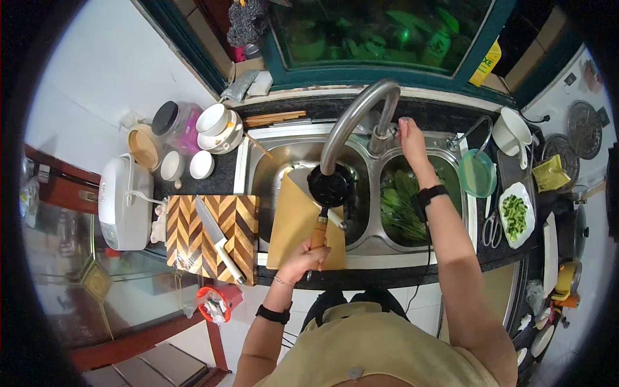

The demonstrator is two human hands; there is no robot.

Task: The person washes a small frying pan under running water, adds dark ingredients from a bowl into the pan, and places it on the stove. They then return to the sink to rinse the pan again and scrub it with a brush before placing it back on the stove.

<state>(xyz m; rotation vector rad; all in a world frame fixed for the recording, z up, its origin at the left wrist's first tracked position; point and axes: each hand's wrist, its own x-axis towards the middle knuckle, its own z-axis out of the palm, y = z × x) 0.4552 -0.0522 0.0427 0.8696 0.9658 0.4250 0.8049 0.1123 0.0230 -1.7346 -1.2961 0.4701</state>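
My left hand (303, 261) grips the wooden handle (318, 237) of a small, round black pan (331, 186). The pan sits directly under the mouth of the curved steel faucet (333, 140), above the left sink basin (263, 184). Beneath it a tan cutting board (290, 232) lies across the basin's front edge. On that board rests a second knife (301, 178), its blade partly hidden by the pan. My right hand (412, 145) is at the faucet's base, fingers closed around its lever, which is mostly hidden. Leafy greens (401, 208) lie in the right basin (387, 169).
A white-handled knife (213, 227) lies on a chevron-patterned wooden board (181, 232) at left, near a white rice cooker (123, 203) and stacked bowls (213, 121). At right are scissors (491, 230), a plate of chopped green vegetable (516, 213) and a green bowl (476, 174).
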